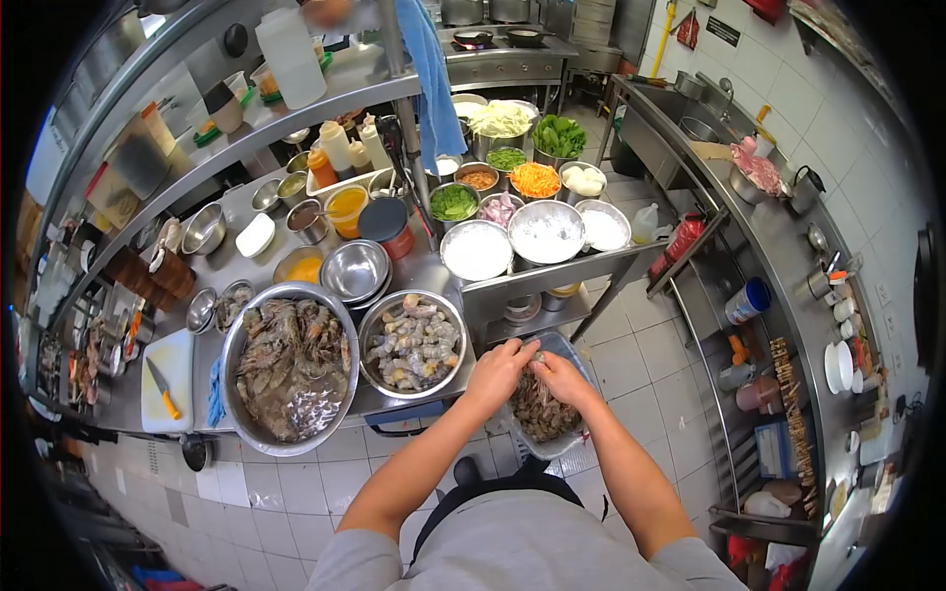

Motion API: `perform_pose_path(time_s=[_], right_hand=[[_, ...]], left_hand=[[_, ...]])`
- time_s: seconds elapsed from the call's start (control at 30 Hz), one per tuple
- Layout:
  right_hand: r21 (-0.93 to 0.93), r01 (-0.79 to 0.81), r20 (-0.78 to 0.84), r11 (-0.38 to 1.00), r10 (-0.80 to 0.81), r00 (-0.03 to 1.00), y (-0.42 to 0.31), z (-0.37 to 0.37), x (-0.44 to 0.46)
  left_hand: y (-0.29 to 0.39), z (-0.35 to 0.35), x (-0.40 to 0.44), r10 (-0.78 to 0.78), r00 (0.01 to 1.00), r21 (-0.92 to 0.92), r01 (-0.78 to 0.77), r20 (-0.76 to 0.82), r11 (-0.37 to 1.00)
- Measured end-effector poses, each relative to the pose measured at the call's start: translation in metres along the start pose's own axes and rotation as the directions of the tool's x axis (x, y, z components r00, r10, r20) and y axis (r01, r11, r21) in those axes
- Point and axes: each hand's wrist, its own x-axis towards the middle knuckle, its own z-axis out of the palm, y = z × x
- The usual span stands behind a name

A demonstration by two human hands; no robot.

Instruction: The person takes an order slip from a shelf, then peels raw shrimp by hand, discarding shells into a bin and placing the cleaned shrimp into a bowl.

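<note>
My left hand and my right hand meet over a grey plastic bin. Their fingers are closed on a small greyish shrimp, mostly hidden by the fingertips. Brown shrimp shells and heads lie in the bin beneath. To the left, a steel bowl on the counter holds peeled grey shrimp. Beside it, a larger metal basin contains whole unpeeled shrimp in murky liquid.
On the left counter are a white cutting board with an orange-handled knife and stacked steel bowls. Ahead stand pots of shredded carrot, greens and white powder. A steel shelf unit runs along the right.
</note>
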Motion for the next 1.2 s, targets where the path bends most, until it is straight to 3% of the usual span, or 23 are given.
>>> perform_pose_path(time_s=[0.07,0.17,0.2,0.27,0.3,0.4,0.43,0.5,0.53,0.57,0.77,0.97,1.03,1.07,1.13,1.17,1.2], right_hand=[[0.013,0.020,0.005,1.000,-0.020,1.000,0.006,0.001,-0.003],[-0.039,0.139,-0.046,0.989,-0.141,0.989,0.006,-0.001,-0.009],[-0.042,0.139,-0.049,0.989,-0.141,0.989,0.013,-0.002,-0.008],[-0.213,0.177,-0.050,0.961,-0.192,0.980,0.027,0.000,-0.003],[-0.212,0.178,-0.048,0.961,-0.192,0.980,0.029,-0.001,-0.002],[-0.223,0.139,-0.010,0.965,-0.145,0.989,0.026,-0.006,-0.001],[-0.181,0.150,-0.026,0.972,-0.157,0.987,0.017,-0.008,-0.004],[-0.138,0.164,-0.039,0.977,-0.171,0.985,0.005,-0.006,-0.006],[-0.152,0.108,-0.055,0.982,-0.117,0.992,0.004,-0.004,-0.006],[-0.166,0.051,-0.074,0.985,-0.064,0.995,0.002,-0.003,-0.006],[-0.151,0.079,-0.223,0.985,-0.112,0.968,0.012,0.009,-0.009],[-0.180,0.058,-0.232,0.982,-0.100,0.968,0.031,-0.003,-0.004],[-0.179,0.060,-0.223,0.982,-0.100,0.970,0.027,-0.011,-0.005],[-0.133,0.114,-0.172,0.985,-0.136,0.976,0.026,-0.015,-0.006],[-0.081,0.153,-0.137,0.985,-0.163,0.977,0.018,-0.023,-0.011],[0.082,0.097,-0.080,0.992,-0.090,0.993,0.010,-0.025,-0.010],[0.240,0.033,-0.010,0.970,-0.032,0.999,0.007,-0.026,-0.009]], left_hand=[[-0.003,0.014,-0.001,0.009,1.000,0.011,-0.009,-0.008,1.000],[-0.002,0.034,-0.001,-0.228,0.967,-0.112,0.241,0.116,0.964],[-0.003,0.039,-0.001,-0.224,0.968,-0.114,0.237,0.115,0.965],[-0.006,0.048,-0.003,-0.378,0.900,-0.274,0.427,0.216,0.861],[-0.006,0.050,-0.002,-0.380,0.893,-0.404,0.449,0.243,0.797],[-0.001,0.053,-0.001,-0.426,0.871,-0.391,0.490,0.244,0.779],[-0.001,0.056,-0.001,-0.428,0.871,-0.390,0.491,0.241,0.779],[0.005,0.058,-0.001,-0.313,0.948,-0.290,0.317,0.062,0.903],[0.010,0.057,-0.001,-0.315,0.947,-0.289,0.318,0.059,0.903],[0.015,0.056,-0.002,-0.334,0.939,-0.296,0.342,0.079,0.892],[0.030,0.050,0.003,-0.351,0.922,-0.281,0.384,0.164,0.879],[0.028,0.047,0.010,-0.263,0.953,-0.316,0.298,0.151,0.901],[0.017,0.046,0.013,-0.206,0.950,-0.299,0.272,0.235,0.914],[0.006,0.044,0.017,-0.194,0.909,-0.391,0.341,0.368,0.855],[0.002,0.021,0.021,-0.126,0.807,-0.631,0.538,0.577,0.559],[-0.006,0.019,0.021,-0.053,0.769,-0.669,0.587,0.638,0.456],[-0.006,0.016,0.021,-0.045,0.766,-0.667,0.586,0.641,0.461]])
